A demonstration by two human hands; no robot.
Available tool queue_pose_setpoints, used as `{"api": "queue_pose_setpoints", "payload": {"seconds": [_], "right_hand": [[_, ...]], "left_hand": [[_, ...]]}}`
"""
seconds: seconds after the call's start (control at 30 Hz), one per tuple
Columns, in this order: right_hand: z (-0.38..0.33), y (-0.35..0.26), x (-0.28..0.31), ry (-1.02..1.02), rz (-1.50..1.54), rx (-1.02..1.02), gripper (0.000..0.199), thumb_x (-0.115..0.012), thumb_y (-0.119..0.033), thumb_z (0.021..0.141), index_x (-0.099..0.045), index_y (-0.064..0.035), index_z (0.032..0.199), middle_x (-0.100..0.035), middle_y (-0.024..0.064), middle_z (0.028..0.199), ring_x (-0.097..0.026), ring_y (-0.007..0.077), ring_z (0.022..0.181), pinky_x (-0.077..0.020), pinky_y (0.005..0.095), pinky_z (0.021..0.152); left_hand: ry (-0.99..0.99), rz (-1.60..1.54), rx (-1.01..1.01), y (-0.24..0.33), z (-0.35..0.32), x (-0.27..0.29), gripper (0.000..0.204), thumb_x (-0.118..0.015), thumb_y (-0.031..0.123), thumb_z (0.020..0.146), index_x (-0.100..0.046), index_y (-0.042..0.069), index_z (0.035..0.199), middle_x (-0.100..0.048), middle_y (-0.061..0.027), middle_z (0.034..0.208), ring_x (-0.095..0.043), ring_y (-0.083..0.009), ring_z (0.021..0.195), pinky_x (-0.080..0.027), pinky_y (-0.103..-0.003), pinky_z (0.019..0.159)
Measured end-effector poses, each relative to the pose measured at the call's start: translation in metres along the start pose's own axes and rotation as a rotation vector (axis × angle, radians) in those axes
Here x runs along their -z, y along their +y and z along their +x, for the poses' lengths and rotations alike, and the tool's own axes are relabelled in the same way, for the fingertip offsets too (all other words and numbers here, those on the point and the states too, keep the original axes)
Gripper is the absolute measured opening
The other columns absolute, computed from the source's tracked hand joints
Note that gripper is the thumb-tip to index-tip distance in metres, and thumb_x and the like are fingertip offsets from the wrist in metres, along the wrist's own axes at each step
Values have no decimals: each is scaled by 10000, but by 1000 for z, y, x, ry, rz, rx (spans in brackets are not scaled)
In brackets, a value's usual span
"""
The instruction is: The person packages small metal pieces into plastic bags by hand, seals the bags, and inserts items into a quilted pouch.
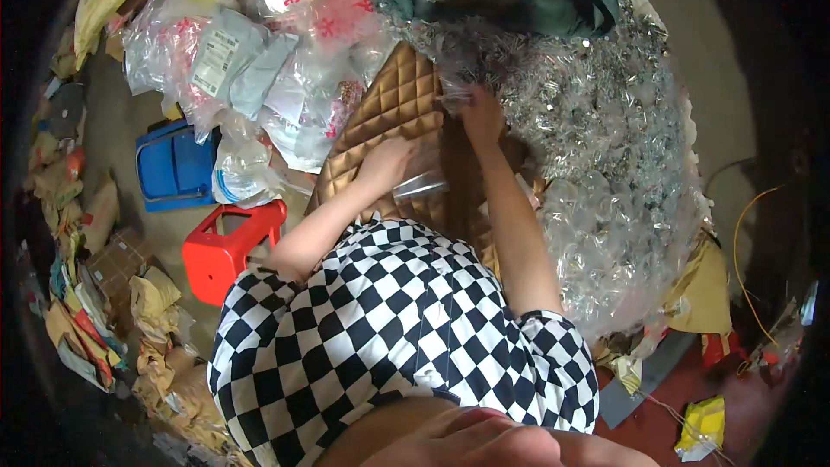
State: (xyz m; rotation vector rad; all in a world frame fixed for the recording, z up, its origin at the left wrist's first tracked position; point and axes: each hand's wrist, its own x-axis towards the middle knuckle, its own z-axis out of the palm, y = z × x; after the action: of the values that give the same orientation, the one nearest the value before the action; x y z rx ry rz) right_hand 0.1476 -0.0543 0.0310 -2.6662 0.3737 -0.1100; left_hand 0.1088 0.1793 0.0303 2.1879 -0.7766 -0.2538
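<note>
My left hand (386,164) is closed over the brown quilted cover (393,104) in front of my body. A clear plastic bag (421,183) shows beside its fingers, apparently held at its edge. To the right and farther away, my right hand (482,117) reaches to the near edge of a large heap of clear plastic pieces (588,121). Its fingers are bent against a clear plastic piece (454,91); the fingertips are dim and blurred. The exact form of the single pieces is too small to make out.
A dark green sack (497,22) gapes at the far end of the heap. Filled clear and grey packages (229,56) lie at the far left. A blue stool (175,164) and a red stool (220,251) stand to the left, near brown paper and cardboard (156,303).
</note>
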Motion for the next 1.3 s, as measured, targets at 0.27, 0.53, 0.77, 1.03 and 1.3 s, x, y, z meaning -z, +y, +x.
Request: {"api": "queue_pose_setpoints", "payload": {"seconds": [0.27, 0.53, 0.77, 1.03, 1.3], "right_hand": [[-105, 1, 70, -57, 1072, -318, 137, -691, -56, 785, -638, -49, 911, -633, 2, 798, -576, 82, 716, -455, 229, 640], [-174, -25, 155, -216, -39, 284, 228, -675, -72, 703, -658, -109, 927, -656, 94, 880, -641, 276, 832, -512, 378, 712], [-218, -19, 164, -214, 347, 229, 310, -692, -167, 707, -645, -122, 1011, -637, 120, 844, -633, 312, 826, -501, 419, 672], [-265, -18, 162, -95, -97, 18, 388, -664, -129, 734, -537, -88, 1099, -624, 132, 922, -632, 313, 849, -506, 426, 670], [-277, -4, 187, -77, 183, 3, 267, -668, -109, 696, -572, -49, 939, -599, 162, 907, -600, 340, 893, -478, 452, 742]], "left_hand": [[-157, -154, -238, 23, 28, -7, 161, -636, 47, 775, -654, 47, 935, -530, -195, 1114, -502, -384, 1062, -429, -422, 898], [-483, -373, -385, 81, -9, -12, 275, -675, 20, 740, -706, 133, 989, -422, -188, 1323, -370, -378, 1266, -325, -429, 1050], [-447, -331, -461, 117, -30, -4, 235, -689, 53, 754, -725, 172, 953, -436, -169, 1311, -371, -368, 1255, -337, -425, 1029], [-591, -359, -514, 141, -33, -27, 230, -697, 50, 743, -709, 147, 951, -438, -152, 1343, -379, -366, 1263, -353, -415, 1028], [-680, -332, -684, 167, -36, -37, 322, -682, -14, 642, -704, 124, 932, -472, -158, 1292, -399, -368, 1243, -350, -425, 1031]]}}
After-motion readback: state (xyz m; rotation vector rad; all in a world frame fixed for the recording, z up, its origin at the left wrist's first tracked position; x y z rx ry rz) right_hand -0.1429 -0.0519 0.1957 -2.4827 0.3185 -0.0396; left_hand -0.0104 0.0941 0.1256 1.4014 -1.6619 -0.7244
